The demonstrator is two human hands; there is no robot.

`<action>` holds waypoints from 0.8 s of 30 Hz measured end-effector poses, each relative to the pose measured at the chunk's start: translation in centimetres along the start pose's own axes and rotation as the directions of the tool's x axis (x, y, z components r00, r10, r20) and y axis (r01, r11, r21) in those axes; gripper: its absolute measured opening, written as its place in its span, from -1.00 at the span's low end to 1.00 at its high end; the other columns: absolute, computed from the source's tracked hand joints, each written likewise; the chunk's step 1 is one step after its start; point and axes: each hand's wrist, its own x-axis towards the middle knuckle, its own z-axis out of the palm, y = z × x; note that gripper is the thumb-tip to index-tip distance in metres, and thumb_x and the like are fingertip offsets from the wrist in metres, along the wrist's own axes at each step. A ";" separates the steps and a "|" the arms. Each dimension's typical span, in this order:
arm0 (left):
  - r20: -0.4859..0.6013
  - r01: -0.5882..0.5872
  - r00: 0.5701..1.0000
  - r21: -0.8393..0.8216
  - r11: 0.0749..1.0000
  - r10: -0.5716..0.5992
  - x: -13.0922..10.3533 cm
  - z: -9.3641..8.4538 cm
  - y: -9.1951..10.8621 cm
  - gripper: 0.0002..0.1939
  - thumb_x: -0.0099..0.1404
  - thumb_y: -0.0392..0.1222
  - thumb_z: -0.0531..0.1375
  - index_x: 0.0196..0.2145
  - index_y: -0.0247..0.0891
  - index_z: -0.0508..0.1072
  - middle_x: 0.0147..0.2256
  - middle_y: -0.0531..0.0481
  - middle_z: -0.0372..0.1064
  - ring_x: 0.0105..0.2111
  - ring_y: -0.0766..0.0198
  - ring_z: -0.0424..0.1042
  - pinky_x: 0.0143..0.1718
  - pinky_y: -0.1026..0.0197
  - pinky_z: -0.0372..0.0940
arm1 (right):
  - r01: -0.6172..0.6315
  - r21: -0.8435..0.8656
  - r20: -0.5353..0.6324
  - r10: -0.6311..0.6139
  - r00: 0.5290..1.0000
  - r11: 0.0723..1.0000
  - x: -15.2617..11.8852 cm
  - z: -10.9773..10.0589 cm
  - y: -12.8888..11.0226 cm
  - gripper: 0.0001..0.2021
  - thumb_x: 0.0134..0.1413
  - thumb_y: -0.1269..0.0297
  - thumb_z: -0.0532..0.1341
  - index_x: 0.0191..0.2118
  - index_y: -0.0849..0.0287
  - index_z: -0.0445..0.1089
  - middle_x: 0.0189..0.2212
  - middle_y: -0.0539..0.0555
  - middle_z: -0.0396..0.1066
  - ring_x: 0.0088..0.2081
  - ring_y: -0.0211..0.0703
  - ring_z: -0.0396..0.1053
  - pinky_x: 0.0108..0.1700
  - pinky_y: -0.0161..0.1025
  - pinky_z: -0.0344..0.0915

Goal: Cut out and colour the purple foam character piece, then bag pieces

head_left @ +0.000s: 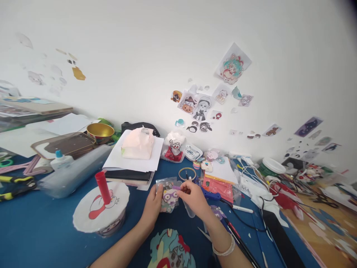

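Over the middle of the blue table, my left hand [152, 204] grips the left side of a small clear plastic bag [164, 182]. Cartoon cut-outs with big round eyes [170, 197] show through the film. My right hand [193, 198] is closed in a pinch at the bag's upper right, on a small purple piece [176, 188]; whether that piece is inside the bag or out of it, I cannot tell. Below my hands lies a colourful cartoon cut-out [171, 249], mostly teal, red and yellow. Beside my right wrist is a purple cut-out [217, 212].
A white-lidded cup [83, 216] with a red straw stands at left. Behind it are a glue bottle [61, 160] and pliers [19, 186]. Papers with a pinkish bag [138, 143] lie at the back. A blue glue gun [210, 194], pens and cables crowd the right.
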 end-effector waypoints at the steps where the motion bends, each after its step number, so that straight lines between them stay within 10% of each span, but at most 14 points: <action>1: 0.002 0.009 1.000 0.002 1.000 -0.009 0.0 0.0 0.1 -0.39 0.07 0.34 0.04 -0.17 -0.24 0.35 -0.30 -0.10 0.40 -0.36 0.10 0.40 -0.49 0.17 0.33 | -0.010 0.015 -0.015 0.010 1.000 1.000 0.0 0.3 0.2 -0.91 -0.17 0.30 0.21 -0.51 0.18 0.28 -0.59 -0.07 0.28 -0.53 -0.28 0.20 -0.44 -0.33 0.14; 12: -0.057 -0.062 0.996 0.028 0.998 0.064 0.0 -0.1 0.1 -0.39 0.05 0.37 0.05 -0.29 -0.26 0.40 -0.23 -0.11 0.41 -0.13 0.03 0.34 -0.03 0.09 0.21 | -0.013 0.068 -0.059 0.017 0.998 0.998 -0.5 1.6 1.7 -0.87 -0.11 0.23 0.14 -0.50 0.18 0.28 -0.60 -0.03 0.30 -0.55 -0.27 0.23 -0.50 -0.35 0.18; 18: 0.029 0.038 0.999 -0.011 0.999 -0.038 0.1 0.3 0.3 -0.39 -0.09 0.22 0.28 -0.19 -0.28 0.37 -0.38 -0.06 0.44 -0.37 0.10 0.44 -0.38 0.14 0.36 | 0.010 -0.105 -0.094 -0.020 0.995 0.994 -0.9 2.2 1.1 -0.91 -0.07 0.31 0.14 -0.50 0.18 0.30 -0.62 -0.06 0.30 -0.54 -0.27 0.27 -0.48 -0.38 0.20; 24: 0.036 0.104 0.994 -0.085 0.991 -0.102 0.2 0.2 0.5 -0.49 -0.01 0.08 0.30 -0.17 -0.27 0.36 -0.35 -0.08 0.46 -0.42 0.19 0.46 -0.47 0.23 0.37 | -0.079 -0.431 -0.246 -0.032 0.969 0.899 3.6 -4.8 1.9 -0.86 0.10 0.29 0.08 -0.32 0.17 0.36 -0.34 0.08 0.42 -0.25 -0.12 0.35 -0.17 -0.21 0.24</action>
